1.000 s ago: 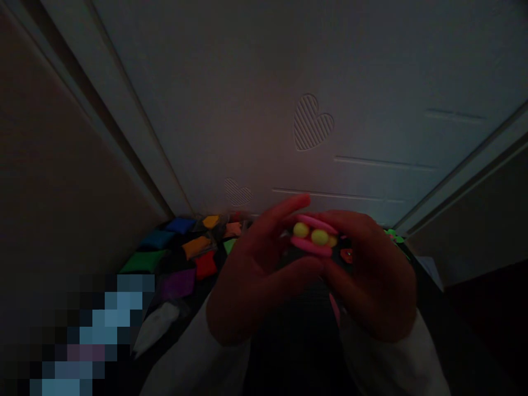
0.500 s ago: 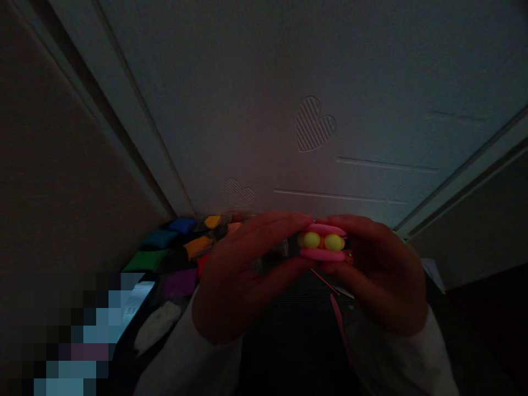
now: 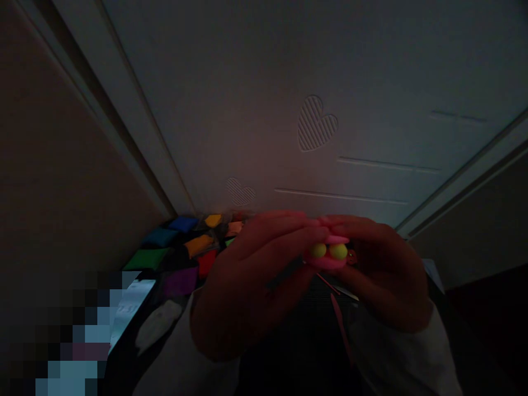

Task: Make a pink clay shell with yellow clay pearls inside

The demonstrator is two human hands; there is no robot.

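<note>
Between my two hands is a pink clay model made of an upper and a lower pink layer. Two yellow balls sit side by side in the gap between the layers. My left hand grips the model's left side, its fingers over the top and its thumb below. On the other side, my right hand holds it between fingers above and thumb underneath. A small orange-red piece shows by the right hand's fingers; what it is I cannot make out. Part of the model is covered by fingers.
Coloured packets lie at the left, among them a blue one, a green one and a purple one. Nearer is a white lump. A pink knife-like tool lies on the dark surface. A white panel with hearts stands behind.
The clay model has tipped and shifted slightly down and right. My left fingers have moved rightward over its top and now partly cover the left yellow ball.
</note>
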